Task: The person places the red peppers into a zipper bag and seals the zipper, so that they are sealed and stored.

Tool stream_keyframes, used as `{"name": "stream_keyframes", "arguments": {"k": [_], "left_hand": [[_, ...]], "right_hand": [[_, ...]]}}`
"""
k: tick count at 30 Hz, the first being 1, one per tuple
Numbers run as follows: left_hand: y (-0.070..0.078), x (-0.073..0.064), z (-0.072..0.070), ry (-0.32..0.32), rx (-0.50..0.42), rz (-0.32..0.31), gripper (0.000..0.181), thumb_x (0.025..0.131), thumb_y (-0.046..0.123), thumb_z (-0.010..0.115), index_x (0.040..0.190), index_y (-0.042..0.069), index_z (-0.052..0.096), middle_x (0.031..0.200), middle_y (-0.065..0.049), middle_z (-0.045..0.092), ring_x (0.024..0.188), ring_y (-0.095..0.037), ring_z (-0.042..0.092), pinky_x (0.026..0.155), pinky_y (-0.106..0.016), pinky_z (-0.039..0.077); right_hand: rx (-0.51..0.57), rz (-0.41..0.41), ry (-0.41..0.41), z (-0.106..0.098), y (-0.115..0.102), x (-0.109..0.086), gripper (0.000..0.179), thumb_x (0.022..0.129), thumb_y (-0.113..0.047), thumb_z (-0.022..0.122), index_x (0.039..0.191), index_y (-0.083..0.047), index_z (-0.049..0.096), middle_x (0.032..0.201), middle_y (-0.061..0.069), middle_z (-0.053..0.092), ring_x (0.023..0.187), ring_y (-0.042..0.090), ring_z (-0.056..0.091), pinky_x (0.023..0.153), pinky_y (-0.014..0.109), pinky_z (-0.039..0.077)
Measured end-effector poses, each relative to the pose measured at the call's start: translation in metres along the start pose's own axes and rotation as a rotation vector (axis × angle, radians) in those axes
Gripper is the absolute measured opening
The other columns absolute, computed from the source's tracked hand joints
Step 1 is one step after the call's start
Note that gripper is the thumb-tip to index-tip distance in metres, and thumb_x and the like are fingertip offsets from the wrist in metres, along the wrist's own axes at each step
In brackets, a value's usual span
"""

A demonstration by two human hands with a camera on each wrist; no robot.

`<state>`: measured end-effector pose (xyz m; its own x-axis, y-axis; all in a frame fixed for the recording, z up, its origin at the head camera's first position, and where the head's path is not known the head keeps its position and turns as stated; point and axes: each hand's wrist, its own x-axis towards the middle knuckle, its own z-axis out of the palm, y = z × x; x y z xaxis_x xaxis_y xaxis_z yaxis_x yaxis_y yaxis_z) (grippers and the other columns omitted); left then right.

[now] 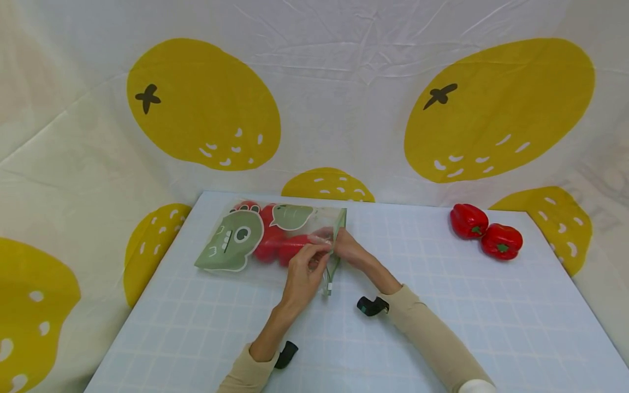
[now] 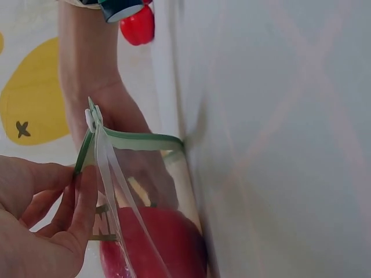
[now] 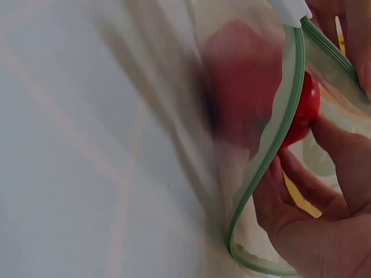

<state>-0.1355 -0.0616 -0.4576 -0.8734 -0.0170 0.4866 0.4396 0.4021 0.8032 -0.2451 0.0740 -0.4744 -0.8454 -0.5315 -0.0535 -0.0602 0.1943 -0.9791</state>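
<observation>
A clear zip bag with a green cartoon print lies on the table, its mouth facing right. Several red bell peppers show through its plastic. My left hand pinches the green zip edge of the bag near the slider, holding the mouth apart. Through that mouth reaches my right hand, partly veiled by the plastic. In the right wrist view its thumb and fingers hold the end of a red bell pepper inside the bag.
Two more red bell peppers sit touching each other at the table's back right. The table has a pale blue grid cover. Behind it hangs a white cloth printed with yellow fruit.
</observation>
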Motion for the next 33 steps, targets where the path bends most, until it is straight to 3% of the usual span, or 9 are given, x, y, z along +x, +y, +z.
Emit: {"name": "stream_keyframes", "arguments": {"k": [8,12,19,24,33], "left_hand": [[0.003,-0.001,0.003,0.001,0.026,-0.012,0.02,0.089,-0.007,0.074,0.108,-0.001,0.074,0.095,-0.009,0.07,0.081,-0.021,0.067,0.072,-0.027,0.061],[0.005,0.0,0.004,-0.009,0.034,-0.053,0.021,0.089,-0.005,0.075,0.109,0.0,0.074,0.097,-0.009,0.07,0.082,-0.02,0.068,0.073,-0.026,0.061],[0.005,-0.001,0.004,-0.018,0.05,-0.096,0.021,0.089,-0.003,0.075,0.11,0.0,0.074,0.097,-0.009,0.07,0.082,-0.02,0.069,0.074,-0.027,0.061],[0.003,-0.001,0.005,-0.003,0.051,-0.105,0.019,0.088,-0.003,0.076,0.107,-0.001,0.074,0.094,-0.009,0.07,0.08,-0.02,0.069,0.074,-0.028,0.062],[0.002,-0.002,0.006,0.011,0.052,-0.113,0.02,0.088,-0.004,0.076,0.107,0.001,0.074,0.094,-0.008,0.071,0.08,-0.019,0.07,0.073,-0.029,0.062]], "right_hand": [[-0.008,0.0,-0.004,-0.006,-0.001,-0.004,0.036,0.101,-0.021,0.064,0.129,0.002,0.067,0.127,0.015,0.069,0.117,0.028,0.063,0.105,0.041,0.049],[-0.027,-0.001,0.005,-0.013,-0.001,-0.008,0.037,0.101,-0.021,0.065,0.13,0.002,0.066,0.129,0.015,0.068,0.121,0.029,0.061,0.106,0.042,0.048],[-0.079,0.023,0.026,-0.027,-0.001,-0.016,0.037,0.102,-0.026,0.064,0.13,-0.002,0.066,0.13,0.012,0.068,0.116,0.027,0.062,0.101,0.039,0.053],[-0.079,0.007,0.028,-0.037,-0.001,-0.022,0.035,0.102,-0.016,0.063,0.133,0.0,0.064,0.131,0.015,0.066,0.112,0.027,0.064,0.095,0.033,0.055],[-0.047,0.024,0.065,-0.054,-0.002,-0.033,0.038,0.102,-0.021,0.066,0.134,0.0,0.062,0.131,0.018,0.065,0.118,0.039,0.064,0.102,0.049,0.052]]}}
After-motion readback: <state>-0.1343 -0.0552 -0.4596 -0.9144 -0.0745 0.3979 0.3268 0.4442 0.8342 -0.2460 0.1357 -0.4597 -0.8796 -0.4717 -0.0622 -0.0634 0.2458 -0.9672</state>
